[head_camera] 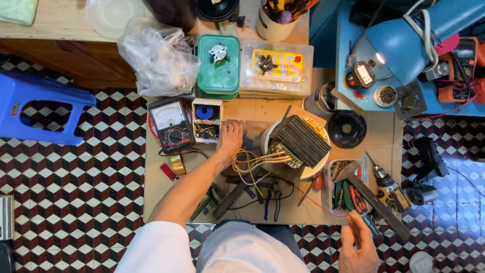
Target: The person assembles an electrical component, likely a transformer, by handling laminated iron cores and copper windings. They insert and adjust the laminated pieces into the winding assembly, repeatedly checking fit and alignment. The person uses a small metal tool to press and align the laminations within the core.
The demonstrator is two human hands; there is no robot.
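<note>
My left hand (230,139) rests flat, fingers apart, on a dark board just left of a transformer (299,141) with a laminated metal core. The transformer lies on a white round dish, and its yellow and white wires (252,163) fan out toward my left wrist. My right hand (357,250) is low at the front right, fingers loosely spread, touching the handles of tools (353,199) in a clear plastic tub. It holds nothing that I can see.
An analog multimeter (172,125) and a small parts box (207,119) sit left of my left hand. Green tin (219,63), clear plastic case (275,68), cordless drill (389,189), black funnel (347,129), blue lamp (404,45), blue stool (43,108), and pliers (271,199) surround the cardboard mat.
</note>
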